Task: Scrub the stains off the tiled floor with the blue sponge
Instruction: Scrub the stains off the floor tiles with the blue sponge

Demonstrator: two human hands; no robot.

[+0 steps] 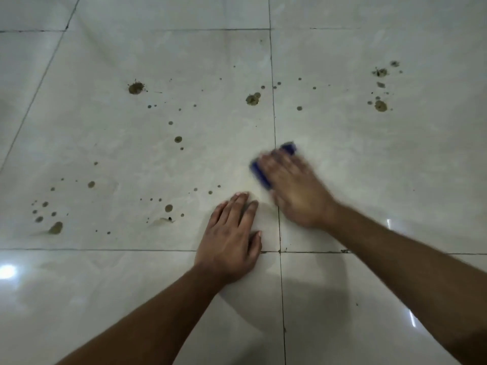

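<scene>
My right hand (295, 188) lies over the blue sponge (261, 173) and presses it onto the pale tiled floor (158, 61), right on a grout line. The hand is motion-blurred; blue edges of the sponge show at its left side and beyond the fingertips. My left hand (232, 238) rests flat on the tile just left of it, fingers straight. Brown stains dot the floor: a large blot at the upper left (135, 88), one near the middle (252, 99), a cluster at the upper right (380, 105) and another at the lower left (55, 227).
Dark grout lines cross the floor, one vertical (274, 114) under the sponge and one horizontal (131, 250) below my left hand. The glossy tiles near me reflect bright light spots (8, 271). Small brown droplets are scattered between the bigger blots.
</scene>
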